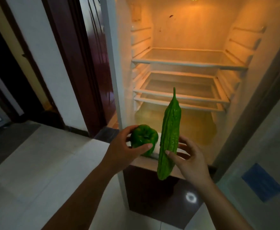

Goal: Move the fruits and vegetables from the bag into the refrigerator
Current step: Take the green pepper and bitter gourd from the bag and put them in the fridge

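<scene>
The left hand (119, 146) grips a glossy green bell pepper (143, 138), with its thumb and fingers (144, 147) curled around it. The right hand (190, 156) holds a long, bumpy green bitter gourd (169, 135) upright, the thin stem pointing to 12 o'clock; the thumb pinches the front and the other fingers go behind. The pepper is just beside the gourd, at its 9 o'clock. Both vegetables are in front of the lower opening of the open white refrigerator (194, 30), whose glass shelves (189, 63) lie at 12 o'clock.
</scene>
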`<state>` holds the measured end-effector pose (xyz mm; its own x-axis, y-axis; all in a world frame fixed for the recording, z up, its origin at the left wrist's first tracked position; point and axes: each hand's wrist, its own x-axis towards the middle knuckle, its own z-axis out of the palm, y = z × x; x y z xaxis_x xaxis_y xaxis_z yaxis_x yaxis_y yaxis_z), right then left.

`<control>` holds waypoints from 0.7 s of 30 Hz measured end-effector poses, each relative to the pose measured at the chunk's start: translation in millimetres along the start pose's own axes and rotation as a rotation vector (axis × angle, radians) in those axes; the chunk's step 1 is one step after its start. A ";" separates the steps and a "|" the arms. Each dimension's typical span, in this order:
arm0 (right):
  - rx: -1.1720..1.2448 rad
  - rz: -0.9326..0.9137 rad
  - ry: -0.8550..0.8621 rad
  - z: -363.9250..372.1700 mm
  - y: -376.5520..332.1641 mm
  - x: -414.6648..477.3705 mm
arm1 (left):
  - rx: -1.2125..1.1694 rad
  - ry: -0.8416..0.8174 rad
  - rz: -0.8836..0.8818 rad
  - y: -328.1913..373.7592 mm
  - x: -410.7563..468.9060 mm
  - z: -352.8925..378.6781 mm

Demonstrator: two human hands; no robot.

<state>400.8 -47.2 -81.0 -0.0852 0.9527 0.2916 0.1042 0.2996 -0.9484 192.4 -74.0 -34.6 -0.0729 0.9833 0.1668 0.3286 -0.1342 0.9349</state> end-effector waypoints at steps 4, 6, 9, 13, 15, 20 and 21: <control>0.009 -0.024 0.067 -8.4 0.5 56.2 | -0.059 0.017 0.042 13.9 59.6 9.6; -0.007 -0.056 0.084 -10.8 -7.6 78.6 | -0.065 0.001 0.080 21.4 84.8 10.8; -0.049 -0.115 0.111 -14.2 -25.0 108.4 | -0.088 -0.016 0.160 37.5 124.1 2.0; -0.085 -0.158 0.163 -14.9 -46.9 144.5 | -0.097 0.014 0.255 69.1 176.6 -16.3; -0.081 -0.167 0.211 -13.7 -56.8 162.5 | -0.114 0.013 0.297 81.3 199.9 -24.1; -0.122 -0.187 0.301 -15.7 -69.5 191.0 | -0.100 0.018 0.387 98.7 254.2 -35.0; -0.136 -0.184 0.312 -15.3 -68.1 194.2 | -0.083 0.019 0.401 101.2 265.8 -34.5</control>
<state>392.3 118.2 42.1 0.1887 0.8457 0.4992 0.2471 0.4511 -0.8576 173.8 169.5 115.2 0.0282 0.8485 0.5285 0.2570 -0.5171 0.8164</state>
